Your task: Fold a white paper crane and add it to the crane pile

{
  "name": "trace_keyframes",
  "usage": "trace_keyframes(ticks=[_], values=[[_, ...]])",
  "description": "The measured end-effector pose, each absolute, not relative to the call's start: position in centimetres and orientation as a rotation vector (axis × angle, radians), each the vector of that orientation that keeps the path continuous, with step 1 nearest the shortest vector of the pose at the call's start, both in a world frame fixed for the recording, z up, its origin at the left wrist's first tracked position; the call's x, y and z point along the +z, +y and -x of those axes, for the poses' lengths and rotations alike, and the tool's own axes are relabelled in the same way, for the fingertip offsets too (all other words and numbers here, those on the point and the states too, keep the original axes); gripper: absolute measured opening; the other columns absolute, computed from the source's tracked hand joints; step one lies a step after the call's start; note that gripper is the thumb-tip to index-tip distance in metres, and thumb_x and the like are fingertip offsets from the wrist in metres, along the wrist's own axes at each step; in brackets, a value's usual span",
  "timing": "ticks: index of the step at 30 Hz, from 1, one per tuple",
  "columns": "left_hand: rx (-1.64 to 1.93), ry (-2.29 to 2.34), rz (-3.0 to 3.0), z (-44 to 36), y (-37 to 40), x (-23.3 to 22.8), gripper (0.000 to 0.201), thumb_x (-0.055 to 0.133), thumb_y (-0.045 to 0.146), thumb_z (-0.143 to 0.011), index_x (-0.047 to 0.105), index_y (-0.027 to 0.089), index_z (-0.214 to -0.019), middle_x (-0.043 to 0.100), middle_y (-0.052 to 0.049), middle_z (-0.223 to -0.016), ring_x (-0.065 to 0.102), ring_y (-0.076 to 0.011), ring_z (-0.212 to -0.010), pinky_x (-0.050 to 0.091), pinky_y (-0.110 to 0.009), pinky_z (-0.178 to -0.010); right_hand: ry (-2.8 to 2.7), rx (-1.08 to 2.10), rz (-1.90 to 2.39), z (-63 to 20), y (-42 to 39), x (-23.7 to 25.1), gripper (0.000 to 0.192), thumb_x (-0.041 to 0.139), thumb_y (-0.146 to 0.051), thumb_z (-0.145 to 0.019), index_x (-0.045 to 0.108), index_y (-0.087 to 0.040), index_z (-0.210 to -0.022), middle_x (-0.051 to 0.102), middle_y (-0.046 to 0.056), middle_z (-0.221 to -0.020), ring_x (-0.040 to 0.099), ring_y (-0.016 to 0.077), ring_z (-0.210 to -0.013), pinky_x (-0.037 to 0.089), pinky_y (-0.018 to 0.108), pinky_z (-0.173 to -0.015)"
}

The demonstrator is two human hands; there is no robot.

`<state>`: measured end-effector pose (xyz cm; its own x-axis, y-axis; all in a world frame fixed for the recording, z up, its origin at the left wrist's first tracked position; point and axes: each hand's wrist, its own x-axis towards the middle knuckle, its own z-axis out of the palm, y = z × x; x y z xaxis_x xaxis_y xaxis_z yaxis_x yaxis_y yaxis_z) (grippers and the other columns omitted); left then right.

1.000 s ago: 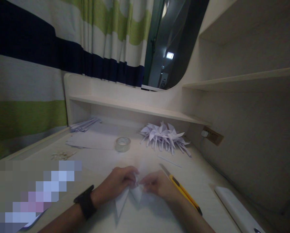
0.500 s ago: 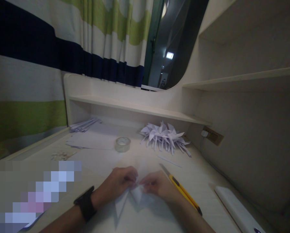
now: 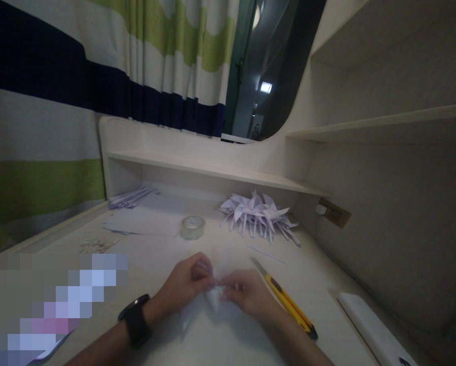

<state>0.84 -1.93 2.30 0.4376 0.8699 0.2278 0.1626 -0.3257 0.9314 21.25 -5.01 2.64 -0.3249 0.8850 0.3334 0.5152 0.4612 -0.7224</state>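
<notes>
Clamping folded white paper (image 3: pixel 214 299) in left hand (image 3: pixel 185 282) and right hand (image 3: pixel 248 292), nearly touching; probably best pressing gently, avoiding crumpling.

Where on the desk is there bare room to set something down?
The clearest patch lies between the yellow cutter and the white object; a smaller gap separates the tape roll from the paper pinwheels. It is crowded where the left hand and right hand hold folded paper.
</notes>
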Motion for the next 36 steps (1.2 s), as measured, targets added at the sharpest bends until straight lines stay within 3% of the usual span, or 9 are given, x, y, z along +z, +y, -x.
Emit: trace_keyframes(ticks=[6, 11, 16, 36], values=[[0.999, 0.958, -1.623, -1.0, -1.9, 2.5, 0.018, 0.067, 0.019, -0.068, 0.053, 0.019, -0.079, 0.071, 0.002, -0.063, 0.067, -0.0167, -0.062, 0.047, -0.024, -0.056, -2.024, 0.218, 1.046, -21.1, -5.3, 2.3, 0.019, 0.071, -0.032, -0.079, 0.074, -0.022, -0.095, 0.067, 0.001, -0.068, 0.056, 0.0139, -0.06, 0.043, 0.024, -0.062], [0.988, 1.017, -1.537, -1.3, -2.0, 2.3, 0.022, 0.067, 0.02, -0.065, 0.052, 0.02, -0.081, 0.07, 0.004, -0.058, 0.064, -0.0147, -0.053, 0.043, -0.022, -0.05, -1.997, -0.17, 0.902, -21.1, -5.8, 2.8, 0.015, 0.06, -0.031, -0.087, 0.066, -0.019, -0.095, 0.069, 0.006, -0.083, 0.057, 0.0178, -0.074, 0.044, 0.029, -0.067], [0.987, 1.018, -1.602, -1.3, -1.9, 1.9, 0.022, 0.066, 0.019, -0.064, 0.054, 0.02, -0.082, 0.071, 0.003, -0.059, 0.064, -0.015, -0.054, 0.045, -0.023, -0.051, -2.066, -0.285, 0.905, -20.7, -6.0, 3.2, 0.016, 0.054, -0.025, -0.089, 0.062, -0.019, -0.076, 0.065, 0.006, -0.078, 0.053, 0.0176, -0.072, 0.039, 0.031, -0.066], [1.011, 1.059, -1.583, -1.9, -2.3, 1.2, 0.024, 0.064, 0.018, -0.064, 0.057, 0.019, -0.086, 0.069, 0.004, -0.058, 0.064, -0.015, -0.056, 0.043, -0.023, -0.052, -2.208, -0.845, 0.896, -20.2, -6.3, 1.4, 0.025, 0.039, -0.011, -0.088, 0.053, -0.017, -0.068, 0.05, 0.005, -0.063, 0.044, 0.0181, -0.062, 0.029, 0.03, -0.056]])
